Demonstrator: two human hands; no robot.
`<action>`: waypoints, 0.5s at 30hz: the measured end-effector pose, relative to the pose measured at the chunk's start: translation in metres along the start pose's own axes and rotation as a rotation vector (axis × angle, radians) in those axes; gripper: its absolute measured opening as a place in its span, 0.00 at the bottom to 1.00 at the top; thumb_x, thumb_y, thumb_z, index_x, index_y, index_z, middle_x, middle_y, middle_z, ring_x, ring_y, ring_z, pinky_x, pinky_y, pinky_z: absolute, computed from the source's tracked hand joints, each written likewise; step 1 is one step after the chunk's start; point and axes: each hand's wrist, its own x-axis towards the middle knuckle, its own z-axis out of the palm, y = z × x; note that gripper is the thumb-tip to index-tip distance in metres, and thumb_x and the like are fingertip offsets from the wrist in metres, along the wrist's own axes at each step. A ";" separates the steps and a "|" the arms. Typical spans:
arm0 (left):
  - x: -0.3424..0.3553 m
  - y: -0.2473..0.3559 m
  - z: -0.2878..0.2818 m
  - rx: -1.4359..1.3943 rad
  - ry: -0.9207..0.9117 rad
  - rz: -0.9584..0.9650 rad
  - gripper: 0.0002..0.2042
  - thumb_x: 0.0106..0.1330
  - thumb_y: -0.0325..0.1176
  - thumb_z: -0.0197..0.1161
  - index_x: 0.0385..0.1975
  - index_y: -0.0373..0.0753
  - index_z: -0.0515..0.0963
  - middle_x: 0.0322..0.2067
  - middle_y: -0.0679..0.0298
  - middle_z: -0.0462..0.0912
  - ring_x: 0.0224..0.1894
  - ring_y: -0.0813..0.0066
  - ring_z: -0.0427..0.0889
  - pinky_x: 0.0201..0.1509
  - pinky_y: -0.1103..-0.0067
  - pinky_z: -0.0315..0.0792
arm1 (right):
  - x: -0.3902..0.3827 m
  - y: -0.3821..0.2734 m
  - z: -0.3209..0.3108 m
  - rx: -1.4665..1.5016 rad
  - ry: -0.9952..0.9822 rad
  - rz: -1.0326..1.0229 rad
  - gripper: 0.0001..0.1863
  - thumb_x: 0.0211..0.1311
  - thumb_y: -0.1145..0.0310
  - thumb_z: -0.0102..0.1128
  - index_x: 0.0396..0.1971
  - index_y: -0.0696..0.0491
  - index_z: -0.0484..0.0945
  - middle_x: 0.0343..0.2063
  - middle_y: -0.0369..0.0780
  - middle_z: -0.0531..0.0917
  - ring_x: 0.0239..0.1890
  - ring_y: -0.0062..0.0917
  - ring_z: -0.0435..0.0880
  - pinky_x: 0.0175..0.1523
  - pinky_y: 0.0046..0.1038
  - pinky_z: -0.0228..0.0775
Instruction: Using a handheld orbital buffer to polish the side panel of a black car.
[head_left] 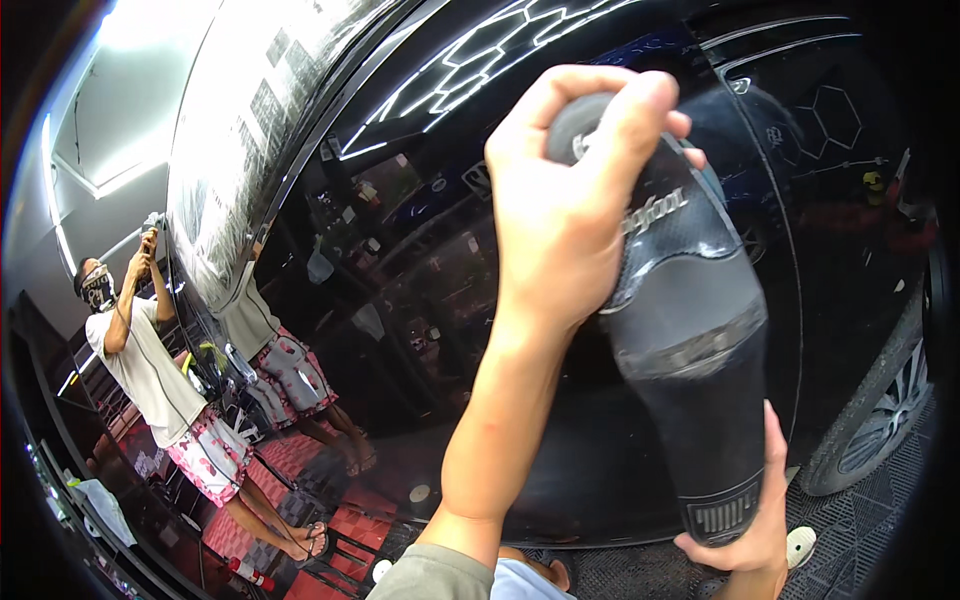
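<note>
A black polisher (690,300) is held slantwise against the glossy black car side (560,420). My left hand (570,180) is wrapped over its rounded head, with the thumb on top and the fingers curled round the far side. My right hand (755,535) grips the rear end of the body from below and the right. A sliver of a bluish pad (707,180) shows under the head; the rest of it is hidden. Beside the head, a hazy smear (745,115) lies on the dark paint.
Another person (160,350) stands at the left, both hands raised with a tool at the car's upper part, a cord hanging along the body. A wheel (885,415) is at the right, above black grid flooring (640,570). Red tiles (350,525) lie at lower left.
</note>
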 end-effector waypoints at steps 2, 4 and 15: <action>0.012 -0.011 0.019 -0.031 -0.035 0.035 0.10 0.61 0.32 0.68 0.32 0.32 0.77 0.24 0.63 0.81 0.25 0.82 0.80 0.31 0.84 0.76 | -0.002 0.000 -0.014 -0.056 0.085 -0.001 0.71 0.24 0.73 0.78 0.70 0.57 0.35 0.49 0.50 0.74 0.41 0.32 0.82 0.43 0.32 0.78; 0.028 -0.024 0.042 -0.137 -0.058 0.178 0.09 0.60 0.32 0.68 0.28 0.32 0.77 0.22 0.66 0.80 0.24 0.86 0.77 0.29 0.87 0.72 | -0.006 0.000 -0.023 0.022 0.165 0.010 0.72 0.23 0.74 0.78 0.70 0.57 0.34 0.46 0.50 0.75 0.36 0.32 0.83 0.38 0.32 0.79; 0.021 -0.043 0.096 -0.003 0.019 0.122 0.08 0.53 0.26 0.65 0.22 0.30 0.72 0.16 0.54 0.77 0.20 0.69 0.78 0.26 0.75 0.70 | -0.046 0.022 -0.038 0.204 0.495 0.157 0.74 0.15 0.75 0.72 0.70 0.57 0.34 0.35 0.49 0.76 0.28 0.34 0.80 0.34 0.33 0.77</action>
